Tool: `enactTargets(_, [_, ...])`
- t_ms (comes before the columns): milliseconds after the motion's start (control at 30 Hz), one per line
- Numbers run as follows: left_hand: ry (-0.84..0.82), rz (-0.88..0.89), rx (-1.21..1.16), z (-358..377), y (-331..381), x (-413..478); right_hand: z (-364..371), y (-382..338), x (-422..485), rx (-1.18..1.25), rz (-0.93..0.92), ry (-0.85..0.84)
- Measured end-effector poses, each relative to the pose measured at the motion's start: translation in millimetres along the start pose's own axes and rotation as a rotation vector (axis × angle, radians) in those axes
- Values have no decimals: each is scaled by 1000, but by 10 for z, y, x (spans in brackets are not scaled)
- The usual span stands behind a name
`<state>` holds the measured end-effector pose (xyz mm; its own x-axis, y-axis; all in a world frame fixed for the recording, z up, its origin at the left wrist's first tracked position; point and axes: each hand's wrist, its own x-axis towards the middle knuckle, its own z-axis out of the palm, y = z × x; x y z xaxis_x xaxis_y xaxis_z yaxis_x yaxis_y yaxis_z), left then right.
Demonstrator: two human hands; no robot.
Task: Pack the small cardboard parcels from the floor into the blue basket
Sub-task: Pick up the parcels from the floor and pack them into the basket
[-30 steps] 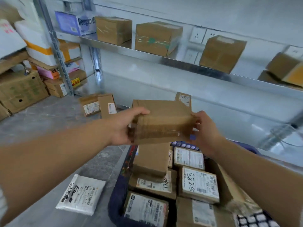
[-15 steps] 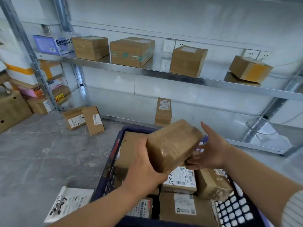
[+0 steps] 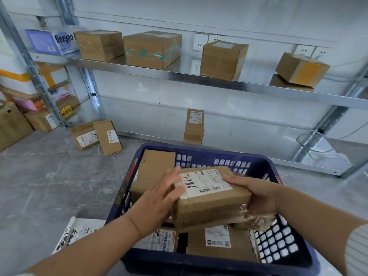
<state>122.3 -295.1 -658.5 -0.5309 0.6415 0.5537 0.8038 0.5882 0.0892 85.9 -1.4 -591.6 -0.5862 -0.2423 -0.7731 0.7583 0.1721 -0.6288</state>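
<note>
The cardboard parcel [image 3: 211, 204], label up, hangs tilted just above the packed parcels [image 3: 219, 246] inside the blue basket [image 3: 199, 152]. The right hand [image 3: 258, 198] grips its right end, thumb on top, fingers curled underneath. The left hand [image 3: 159, 198] presses its left side, fingers fairly straight and spread. An upright parcel [image 3: 194, 126] stands on the floor [image 3: 49, 176] beyond the basket.

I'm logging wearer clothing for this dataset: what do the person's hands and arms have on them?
The left hand and right hand are bare: no gloves, rings or watch show. The forearms are uncovered; a white ribbed sleeve shows on the right arm at the frame's edge.
</note>
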Motion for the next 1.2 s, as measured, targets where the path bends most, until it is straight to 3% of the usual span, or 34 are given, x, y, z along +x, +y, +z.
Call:
enactTargets(133, [-172, -350, -84, -140, -64, -67, -90, 227, 51, 19, 24, -44])
enactTargets(333, [-338, -792, -422, -307, 8, -118, -21, 521, 139, -39, 56, -67])
enactTargets(433, [-491, -960, -546, -231, 32, -200, 110, 626, 223, -71, 78, -53])
enactTargets(533, [-542, -1072, -625, -179, 24, -279, 294, 703, 328, -73, 100, -62])
enactTargets(600, [-554, -1106, -605, -174, 15, -306, 423, 722, 392, -83, 112, -84])
enactTargets(733, [-610, -1072, -305, -252, -24, -286, 636, 695, 518, -153, 111, -109])
enactTargets(900, [-775, -829, 157, -355, -20, -176, 870, 639, 617, -208, 94, -133])
enactTargets(1200, [-909, -890, 23, -294, 67, -107, 1111, 659, 771, -257, 66, -160])
